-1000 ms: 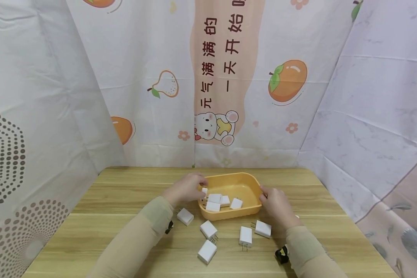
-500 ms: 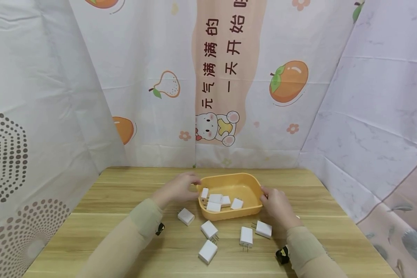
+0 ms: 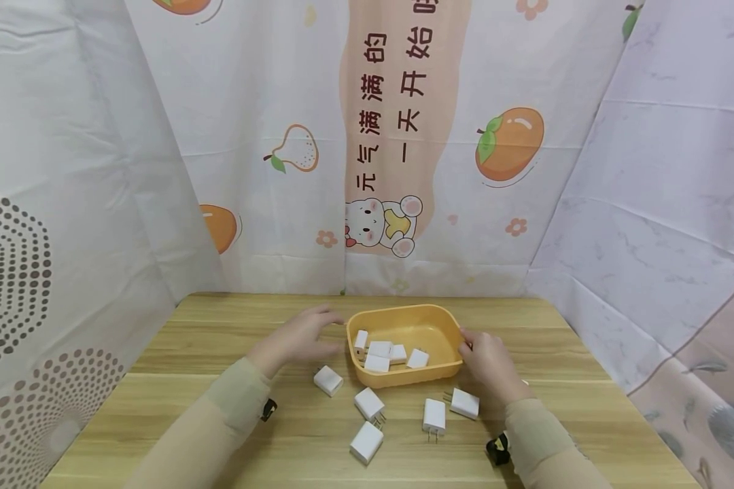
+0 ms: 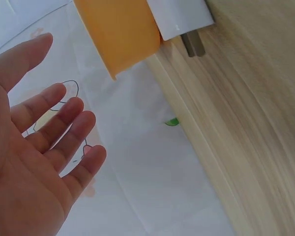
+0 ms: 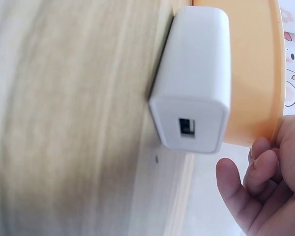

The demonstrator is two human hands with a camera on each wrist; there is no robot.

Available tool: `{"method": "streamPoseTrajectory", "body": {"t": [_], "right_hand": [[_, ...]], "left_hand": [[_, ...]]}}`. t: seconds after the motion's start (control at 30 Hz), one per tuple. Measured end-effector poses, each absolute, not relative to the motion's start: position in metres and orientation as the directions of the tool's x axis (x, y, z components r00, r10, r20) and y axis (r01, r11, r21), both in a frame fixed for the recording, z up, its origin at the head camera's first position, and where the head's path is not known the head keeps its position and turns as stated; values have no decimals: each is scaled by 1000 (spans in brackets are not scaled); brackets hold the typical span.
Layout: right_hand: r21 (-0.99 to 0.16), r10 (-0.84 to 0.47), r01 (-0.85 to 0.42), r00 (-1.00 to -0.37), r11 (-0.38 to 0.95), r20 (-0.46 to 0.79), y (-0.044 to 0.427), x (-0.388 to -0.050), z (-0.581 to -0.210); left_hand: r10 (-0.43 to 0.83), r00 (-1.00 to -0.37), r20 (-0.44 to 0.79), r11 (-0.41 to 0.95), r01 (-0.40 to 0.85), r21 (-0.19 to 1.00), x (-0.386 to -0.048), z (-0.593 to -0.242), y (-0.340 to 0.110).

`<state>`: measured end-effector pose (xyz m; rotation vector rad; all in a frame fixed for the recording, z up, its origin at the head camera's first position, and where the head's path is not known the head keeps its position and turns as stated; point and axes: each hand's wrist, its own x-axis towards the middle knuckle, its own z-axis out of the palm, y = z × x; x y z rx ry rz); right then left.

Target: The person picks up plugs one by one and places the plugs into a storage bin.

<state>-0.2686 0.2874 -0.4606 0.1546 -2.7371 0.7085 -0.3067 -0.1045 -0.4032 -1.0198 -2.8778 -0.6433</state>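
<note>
A yellow-orange plastic basket (image 3: 438, 339) stands on the wooden table with several white USB charger plugs (image 3: 379, 349) heaped in its left half. At its right end my right hand (image 3: 488, 356) grips the rim, some fingers curled in the right wrist view beside the basket wall (image 5: 255, 73). My left hand (image 3: 298, 337) hovers just off the basket's left end, palm visible and fingers loosely spread in the left wrist view, holding nothing. A charger plug (image 5: 189, 78) with its USB port facing the camera lies close to the basket in the right wrist view.
Several more charger plugs lie in front of the basket: one at left (image 3: 328, 380), two nearer the middle (image 3: 368, 405), two at right (image 3: 434, 416). The wooden table (image 3: 220, 353) ends at a printed curtain (image 3: 269, 224) behind; cloth hangs at both sides.
My left hand has drawn back leftward, from over the basket's left rim to beside it. The charger plug near that end of the basket now lies there uncovered. My right hand stays on the rim.
</note>
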Motion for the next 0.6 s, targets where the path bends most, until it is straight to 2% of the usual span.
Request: {"method": "streamPoseTrajectory", "body": {"t": [0.23,0.6], "right_hand": [[-451,-32,-181,-947,874,319,287,-269,-461],[-464,-28,-176,-951,868,308,288,-271,-462]], "left_hand": [[586,-800,131,720,588,367,-300,-405,-115],[613,-767,187,691,636,343,-297,-408,-125]]}}
